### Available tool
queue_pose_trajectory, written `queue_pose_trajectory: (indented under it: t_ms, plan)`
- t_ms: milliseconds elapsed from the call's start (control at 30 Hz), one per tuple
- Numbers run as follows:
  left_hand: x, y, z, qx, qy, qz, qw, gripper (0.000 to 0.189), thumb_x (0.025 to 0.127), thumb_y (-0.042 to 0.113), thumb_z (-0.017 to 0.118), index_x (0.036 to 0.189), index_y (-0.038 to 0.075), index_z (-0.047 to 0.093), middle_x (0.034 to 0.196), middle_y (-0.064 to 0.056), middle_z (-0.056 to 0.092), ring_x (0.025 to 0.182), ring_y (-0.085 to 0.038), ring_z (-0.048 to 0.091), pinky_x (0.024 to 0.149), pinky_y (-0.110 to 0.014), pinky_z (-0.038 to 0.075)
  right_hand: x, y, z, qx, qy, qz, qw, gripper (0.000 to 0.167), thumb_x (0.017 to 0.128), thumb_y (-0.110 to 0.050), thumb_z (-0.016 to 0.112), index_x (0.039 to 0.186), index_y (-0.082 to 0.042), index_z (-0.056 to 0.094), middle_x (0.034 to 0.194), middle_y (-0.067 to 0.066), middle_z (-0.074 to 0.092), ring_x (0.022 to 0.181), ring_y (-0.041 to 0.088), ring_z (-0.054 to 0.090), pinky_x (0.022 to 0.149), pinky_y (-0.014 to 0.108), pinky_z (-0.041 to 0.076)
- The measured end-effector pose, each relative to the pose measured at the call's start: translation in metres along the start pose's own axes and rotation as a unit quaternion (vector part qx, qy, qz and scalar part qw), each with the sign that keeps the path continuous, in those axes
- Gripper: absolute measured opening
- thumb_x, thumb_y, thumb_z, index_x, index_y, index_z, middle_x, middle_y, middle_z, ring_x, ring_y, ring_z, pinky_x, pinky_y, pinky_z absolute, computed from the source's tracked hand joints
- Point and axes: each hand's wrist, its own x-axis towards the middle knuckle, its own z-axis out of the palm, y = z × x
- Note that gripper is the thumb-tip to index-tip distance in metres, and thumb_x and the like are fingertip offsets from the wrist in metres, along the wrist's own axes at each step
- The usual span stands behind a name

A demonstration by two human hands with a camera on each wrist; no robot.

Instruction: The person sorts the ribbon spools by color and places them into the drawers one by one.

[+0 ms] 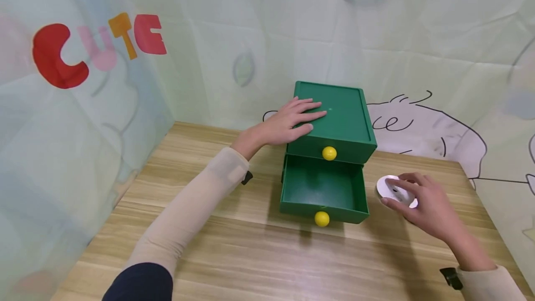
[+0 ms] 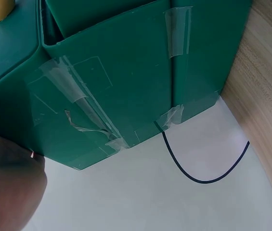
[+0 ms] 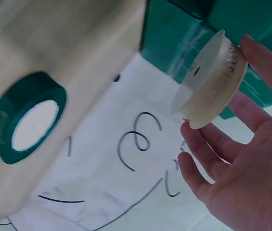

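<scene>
Ribbon spool (image 3: 208, 84) in your right hand (image 1: 432, 208), open drawer (image 1: 301, 209) to that hand's left

You have the spool pinched between the thumb and fingertips of your right hand. It sits at the left end of that hand, just beside the drawer's side wall and outside it. That is the relation to watch: seen from your right hand, the drawer lies leftward, past the spool, so any path between the two would run left and over that wall. The spool is squat, wider across its round face than along its axle, and tilted, with that face showing in the head view. Your right hand is clearly the nearer one to it. Your left hand (image 1: 292, 122), fingers spread and gripping nothing, rests on top of the green box (image 1: 344, 110), farther off and left of your right hand. The right wrist view also shows a green ribbon roll (image 3: 32, 118) on the surface (image 1: 234, 254), apart from your right hand.
</scene>
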Motion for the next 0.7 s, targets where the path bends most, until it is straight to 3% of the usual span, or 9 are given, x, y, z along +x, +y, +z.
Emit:
queue_pose_trajectory:
  t_ms: [500, 700]
  plan:
    - [0.001, -0.002, 0.001, 0.003, -0.001, -0.001, 1.0000, 0.054, 0.113, 0.029, 0.044, 0.165, 0.015, 0.041, 0.175, -0.010, 0.028, 0.165, -0.030, 0.014, 0.133, -0.040, -0.006, 0.007, -0.017, -0.034, 0.003, -0.015, -0.045, 0.9989, 0.054, 0.083, -0.031, 0.092, 0.130, -0.013, 0.074, 0.129, 0.021, 0.067, 0.107, 0.043, 0.063, 0.069, 0.040, 0.053]
    - [0.001, -0.001, 0.001, 0.007, -0.001, -0.001, 1.0000, 0.054, 0.113, 0.029, 0.044, 0.165, 0.015, 0.041, 0.175, -0.010, 0.028, 0.165, -0.030, 0.014, 0.133, -0.041, -0.006, 0.008, -0.029, -0.041, -0.005, -0.026, -0.052, 0.9983, 0.060, 0.083, -0.035, 0.092, 0.136, -0.016, 0.071, 0.133, 0.018, 0.066, 0.111, 0.040, 0.063, 0.071, 0.043, 0.055]
